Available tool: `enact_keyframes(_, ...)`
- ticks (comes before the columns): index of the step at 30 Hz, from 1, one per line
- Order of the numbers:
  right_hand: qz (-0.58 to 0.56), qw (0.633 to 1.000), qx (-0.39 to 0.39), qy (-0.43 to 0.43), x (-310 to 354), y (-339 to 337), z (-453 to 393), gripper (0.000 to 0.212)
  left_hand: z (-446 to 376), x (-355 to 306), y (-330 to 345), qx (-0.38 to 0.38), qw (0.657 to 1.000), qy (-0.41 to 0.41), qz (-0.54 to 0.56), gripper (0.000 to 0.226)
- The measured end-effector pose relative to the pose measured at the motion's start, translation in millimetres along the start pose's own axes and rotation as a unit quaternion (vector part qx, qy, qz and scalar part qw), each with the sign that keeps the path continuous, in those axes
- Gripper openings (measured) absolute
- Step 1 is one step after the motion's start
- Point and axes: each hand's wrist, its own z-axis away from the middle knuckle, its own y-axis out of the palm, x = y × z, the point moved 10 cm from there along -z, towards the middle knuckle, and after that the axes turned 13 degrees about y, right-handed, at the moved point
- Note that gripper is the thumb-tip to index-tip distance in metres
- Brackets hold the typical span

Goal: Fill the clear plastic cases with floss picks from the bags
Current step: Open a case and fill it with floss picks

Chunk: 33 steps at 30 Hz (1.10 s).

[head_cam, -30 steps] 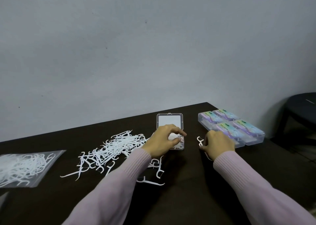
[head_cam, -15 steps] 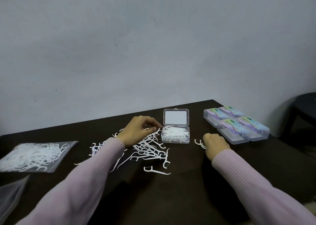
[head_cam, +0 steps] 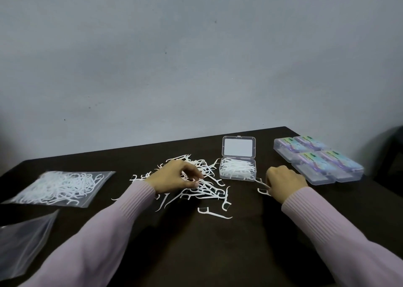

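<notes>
Clear plastic, the open case point(head_cam: 238, 170) sits on the dark counter point(head_cam: 218, 254) toward the far right, its lid point(head_cam: 238, 147) standing up at the back and its tray partly filled with white picks. Just left of it a loose pile of picks point(head_cam: 205, 184) spreads over the counter, with one stray pick point(head_cam: 214, 214) lying nearer.

On that pile rests the left hand point(head_cam: 174, 176), its fingers point(head_cam: 194, 173) curled and pinching at picks in the heap. Near the case's right corner is the right hand point(head_cam: 283, 181), its fingers closed round a few picks point(head_cam: 262, 185) whose ends stick out to the left, one of them reaching the case's near wall.

Farther right, four closed cases point(head_cam: 318, 159) with bluish-purple labels lie side by side in a block near the counter's far right edge.

At the left, a clear bag point(head_cam: 61, 187) holding many picks lies flat, and an empty-looking clear bag point(head_cam: 24, 245) lies nearer, at the left edge. Both arms wear pale pink sleeves point(head_cam: 327, 232). A grey wall point(head_cam: 196, 57) rises behind the counter.
</notes>
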Motion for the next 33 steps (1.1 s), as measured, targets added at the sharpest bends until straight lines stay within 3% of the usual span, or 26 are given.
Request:
enact_keyframes(4,0.053,0.999,-0.001,0.005,-8.2,-3.3,0.0,0.03,0.8,11.0,0.5,0.005,0.999,-0.01,-0.031,0.03)
enact_keyframes(10,0.056,0.998,0.027,-0.009,-6.0,5.2,2.0,0.034,0.5,9.1,19.9,0.086,0.995,-0.034,-0.042,0.05)
enact_keyframes(17,0.093,0.992,0.064,-0.057,10.9,25.2,-0.7,0.028,-6.2,-4.0,17.1,0.038,0.997,0.017,-0.069,0.03)
enact_keyframes(27,0.069,0.988,-0.009,-0.141,47.9,21.3,4.8,0.025,2.6,2.6,0.6,-0.011,0.998,0.021,-0.053,0.035)
enact_keyframes(33,0.022,0.98,-0.081,-0.178,91.3,5.7,5.2,0.025,19.3,27.5,2.1,0.052,0.994,-0.046,-0.084,0.049)
